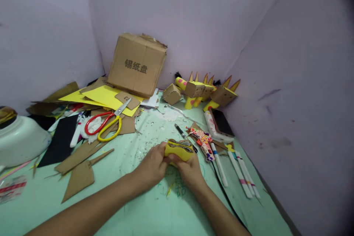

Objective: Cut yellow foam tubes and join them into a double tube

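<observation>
Between both hands, above the middle of the table, is a yellow paper-covered cardboard roll with a ragged brown layered end facing up. My left hand is closed on its left side. From the right, my right hand wraps round it, thumb pressed on the yellow face. The fingers behind the roll are hidden. Just beyond the hands lie a black pen and a glue gun covered in colourful patterned material, its black cord running toward the front edge.
Red-and-yellow-handled scissors lie on yellow sheets and cardboard scraps at left. A cardboard box leans at the back. Yellow cardboard animal figures, a phone and several white markers are on the right.
</observation>
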A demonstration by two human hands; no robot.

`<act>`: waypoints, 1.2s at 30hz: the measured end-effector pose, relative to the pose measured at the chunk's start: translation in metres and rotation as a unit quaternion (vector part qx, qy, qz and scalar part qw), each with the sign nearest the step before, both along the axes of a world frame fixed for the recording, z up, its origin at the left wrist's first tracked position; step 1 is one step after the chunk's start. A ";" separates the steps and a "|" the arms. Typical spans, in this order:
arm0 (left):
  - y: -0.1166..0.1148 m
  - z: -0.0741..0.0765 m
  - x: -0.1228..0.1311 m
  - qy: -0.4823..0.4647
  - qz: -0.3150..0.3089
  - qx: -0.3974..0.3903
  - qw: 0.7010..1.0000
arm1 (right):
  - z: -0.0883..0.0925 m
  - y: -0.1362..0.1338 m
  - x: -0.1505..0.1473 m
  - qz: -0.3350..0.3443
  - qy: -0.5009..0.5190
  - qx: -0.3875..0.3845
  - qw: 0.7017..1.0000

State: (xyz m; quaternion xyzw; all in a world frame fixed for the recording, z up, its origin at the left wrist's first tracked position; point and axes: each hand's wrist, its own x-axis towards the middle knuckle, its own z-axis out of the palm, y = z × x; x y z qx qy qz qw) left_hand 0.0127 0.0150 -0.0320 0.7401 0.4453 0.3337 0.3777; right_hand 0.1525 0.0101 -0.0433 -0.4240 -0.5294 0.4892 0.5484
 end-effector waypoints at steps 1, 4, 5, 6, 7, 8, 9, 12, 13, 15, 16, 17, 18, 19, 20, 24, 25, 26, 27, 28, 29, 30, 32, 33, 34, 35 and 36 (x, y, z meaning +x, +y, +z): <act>0.002 0.001 0.000 0.003 0.001 0.002 1.000 | 0.002 0.002 0.000 0.002 -0.003 -0.011 1.000; 0.006 0.005 0.000 0.008 -0.001 0.008 1.000 | 0.008 0.006 0.000 -0.006 -0.023 -0.023 0.999; 0.007 0.007 0.000 0.012 -0.002 0.009 1.000 | 0.010 0.006 0.000 -0.013 -0.026 -0.019 0.999; 0.006 0.008 0.000 0.016 -0.001 0.011 1.000 | 0.011 0.006 0.001 -0.018 -0.027 -0.012 0.999; 0.006 0.010 -0.001 0.023 0.000 0.014 1.000 | 0.012 0.005 0.002 -0.021 -0.026 -0.004 0.999; 0.004 0.011 -0.001 0.033 0.001 0.018 0.999 | 0.013 0.003 0.004 -0.021 -0.022 0.003 1.000; 0.002 0.013 -0.001 0.044 0.004 0.024 0.999 | 0.013 0.001 0.006 -0.019 -0.016 0.007 1.000; -0.006 0.016 -0.001 0.090 0.017 0.042 0.995 | 0.011 -0.005 0.010 -0.022 -0.002 -0.007 1.000; -0.008 0.017 -0.001 0.109 0.026 0.043 0.993 | 0.011 -0.006 0.010 -0.023 0.009 -0.019 1.000; -0.012 0.020 -0.001 0.135 0.044 0.036 0.989 | 0.010 -0.008 0.009 -0.021 0.052 -0.049 0.997; -0.013 0.021 -0.001 0.135 0.049 0.027 0.989 | 0.009 -0.008 0.008 -0.014 0.084 -0.067 0.994; -0.014 0.023 -0.001 0.126 0.049 0.015 0.991 | 0.009 -0.008 0.006 -0.007 0.117 -0.085 0.989; -0.015 0.025 -0.001 0.111 0.046 0.000 0.993 | 0.010 -0.009 0.005 0.002 0.146 -0.103 0.984; -0.015 0.028 -0.002 0.096 0.040 -0.015 0.994 | 0.010 -0.009 0.003 0.010 0.168 -0.120 0.978; -0.016 0.030 -0.002 0.087 0.034 -0.028 0.995 | 0.010 -0.010 0.002 0.014 0.184 -0.132 0.974; -0.022 0.037 0.000 0.097 0.015 -0.019 0.995 | 0.006 -0.015 0.000 -0.018 0.191 -0.140 0.971; -0.025 0.038 0.001 0.104 0.014 -0.011 0.994 | 0.005 -0.017 -0.001 -0.033 0.187 -0.136 0.972; -0.027 0.037 0.002 0.115 0.014 -0.005 0.993 | 0.003 -0.020 -0.002 -0.046 0.183 -0.132 0.973; -0.030 0.037 0.004 0.127 0.012 0.001 0.992 | 0.002 -0.022 -0.003 -0.056 0.181 -0.128 0.974; -0.033 0.036 0.005 0.139 0.010 0.005 0.990 | 0.001 -0.023 -0.004 -0.065 0.181 -0.122 0.974; -0.035 0.035 0.007 0.147 0.009 0.008 0.989 | 0.001 -0.025 -0.006 -0.073 0.184 -0.115 0.974; -0.036 0.034 0.007 0.148 0.008 0.010 0.989 | 0.001 -0.026 -0.007 -0.077 0.188 -0.109 0.973; -0.037 0.035 0.008 0.125 0.007 0.000 0.992 | 0.004 -0.027 -0.008 -0.085 0.196 -0.105 0.971; -0.037 0.036 0.007 0.104 0.009 -0.012 0.994 | 0.005 -0.028 -0.008 -0.085 0.197 -0.108 0.971; -0.036 0.037 0.006 0.082 0.010 -0.025 0.996 | 0.006 -0.028 -0.008 -0.081 0.198 -0.111 0.971; -0.035 0.039 0.005 0.059 0.010 -0.038 0.998 | 0.007 -0.028 -0.007 -0.073 0.196 -0.113 0.971; -0.034 0.039 0.004 0.040 0.009 -0.048 0.998 | 0.008 -0.028 -0.006 -0.063 0.192 -0.113 0.973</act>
